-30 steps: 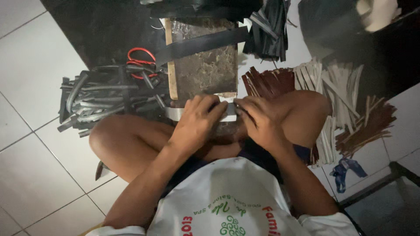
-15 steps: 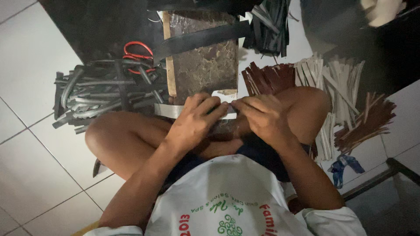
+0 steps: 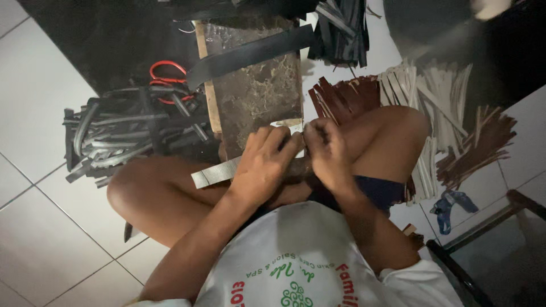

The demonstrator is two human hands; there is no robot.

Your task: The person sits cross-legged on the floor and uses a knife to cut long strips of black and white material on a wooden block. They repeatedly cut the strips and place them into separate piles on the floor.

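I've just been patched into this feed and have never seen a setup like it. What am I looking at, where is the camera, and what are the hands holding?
There is no machine here: a person sits cross-legged on a white tiled floor, and the one camera is worn on their head, looking down over their chest at their own two hands. The left hand and the right hand meet over the lap, both gripping a pale grey strip whose end sticks out to the left. In front of the knees lies a dark board with a black strap across it. Left of it is a pile of black strips with red-handled scissors behind. To the right lie reddish-brown strips and pale strips.
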